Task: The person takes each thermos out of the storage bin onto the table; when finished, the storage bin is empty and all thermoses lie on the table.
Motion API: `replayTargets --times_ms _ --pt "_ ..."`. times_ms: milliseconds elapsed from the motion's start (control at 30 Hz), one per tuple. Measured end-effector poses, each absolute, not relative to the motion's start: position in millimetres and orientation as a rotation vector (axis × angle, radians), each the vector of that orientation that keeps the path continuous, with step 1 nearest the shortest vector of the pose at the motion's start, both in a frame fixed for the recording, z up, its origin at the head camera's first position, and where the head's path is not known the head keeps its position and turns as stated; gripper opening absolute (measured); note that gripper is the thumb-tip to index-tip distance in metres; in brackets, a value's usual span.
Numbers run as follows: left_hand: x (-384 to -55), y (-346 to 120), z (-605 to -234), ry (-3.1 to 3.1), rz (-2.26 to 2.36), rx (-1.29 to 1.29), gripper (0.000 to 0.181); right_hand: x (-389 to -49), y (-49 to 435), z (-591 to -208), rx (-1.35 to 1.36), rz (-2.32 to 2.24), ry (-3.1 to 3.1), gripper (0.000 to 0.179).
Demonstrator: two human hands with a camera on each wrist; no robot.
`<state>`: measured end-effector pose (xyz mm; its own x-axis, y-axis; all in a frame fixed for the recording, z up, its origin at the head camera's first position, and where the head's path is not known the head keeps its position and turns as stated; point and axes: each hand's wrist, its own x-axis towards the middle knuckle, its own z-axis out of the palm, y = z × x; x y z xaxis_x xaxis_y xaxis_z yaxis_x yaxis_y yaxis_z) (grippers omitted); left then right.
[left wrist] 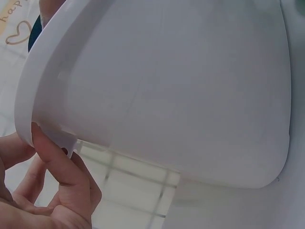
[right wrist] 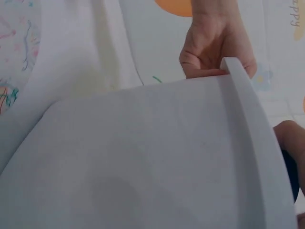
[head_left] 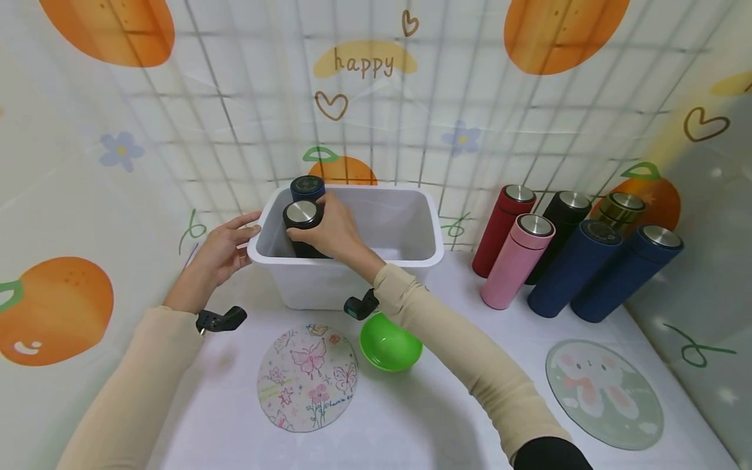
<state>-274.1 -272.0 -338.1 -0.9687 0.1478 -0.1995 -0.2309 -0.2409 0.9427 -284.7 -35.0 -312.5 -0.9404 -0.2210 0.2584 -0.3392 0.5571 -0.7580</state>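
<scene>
A white plastic bin [head_left: 352, 281] stands at the back of the table. Inside its left end, my right hand [head_left: 337, 228] grips a black thermos bottle [head_left: 302, 215] with a silver lid top, just below the lid. Right behind that bottle, a dark blue thermos [head_left: 307, 187] with a dark lid top stands in the same end. My left hand [head_left: 223, 251] pinches the bin's left rim; in the left wrist view its fingers [left wrist: 62, 164] curl at the rim's edge. The bin walls hide the lower parts of both bottles.
Several thermoses stand right of the bin: red [head_left: 499, 228], pink [head_left: 517, 261], black [head_left: 566, 212], gold-topped [head_left: 619, 209] and two blue. A green bowl [head_left: 390, 343] sits before the bin, beside a round butterfly mat [head_left: 308, 378]. A rabbit mat [head_left: 605, 395] lies at right.
</scene>
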Motion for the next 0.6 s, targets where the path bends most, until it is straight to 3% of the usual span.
replayTargets --times_ms 600 --pt "-274 -274 -340 1.789 2.297 -0.085 0.058 -277 -13 -311 0.588 1.425 -2.542 0.059"
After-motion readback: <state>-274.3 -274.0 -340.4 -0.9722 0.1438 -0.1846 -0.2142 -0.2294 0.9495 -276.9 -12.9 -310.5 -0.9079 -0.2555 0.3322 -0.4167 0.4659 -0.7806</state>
